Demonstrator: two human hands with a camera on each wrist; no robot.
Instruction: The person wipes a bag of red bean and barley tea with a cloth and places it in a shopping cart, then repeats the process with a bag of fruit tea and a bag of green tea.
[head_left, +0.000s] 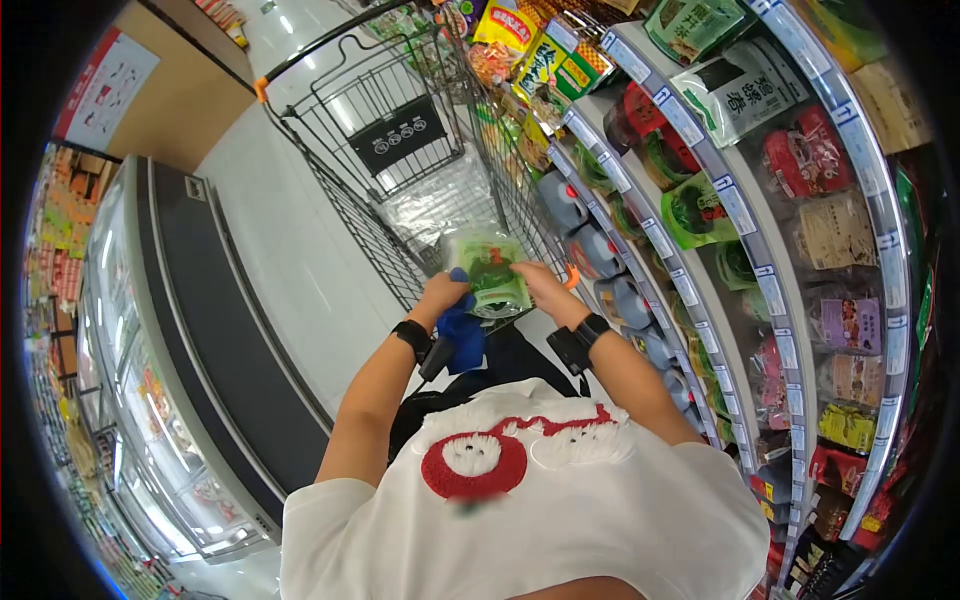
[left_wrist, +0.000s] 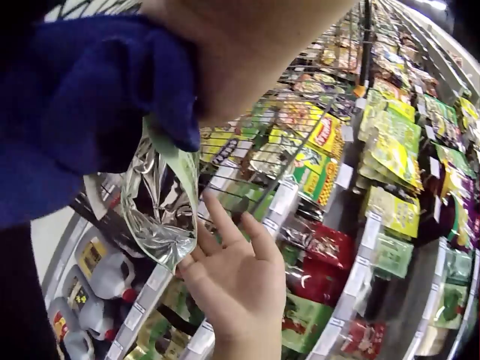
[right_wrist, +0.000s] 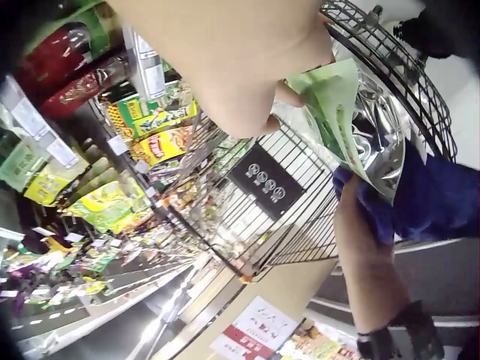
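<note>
A green and clear pouch point(head_left: 490, 272) with a silvery inside point(left_wrist: 159, 202) is held over the cart's near end. My left hand point(head_left: 443, 295) grips its left edge, with blue cloth point(head_left: 462, 335) bunched at the fingers and hanging below. At the pouch's opposite edge, my right hand point(head_left: 548, 290) touches it; in the left wrist view that hand point(left_wrist: 241, 281) shows its palm and spread, nearly straight fingers. The right wrist view has the pouch point(right_wrist: 337, 105) between my right hand point(right_wrist: 232, 67) and my left hand point(right_wrist: 356, 225); both hide parts of its edges.
A wire shopping cart point(head_left: 395, 135) with clear plastic inside stands just ahead. Shelves point(head_left: 735, 205) of packaged food curve along the right, grey jugs point(head_left: 595, 250) on the lowest level. A glass-topped freezer point(head_left: 150, 370) lines the left, beyond pale floor point(head_left: 265, 215).
</note>
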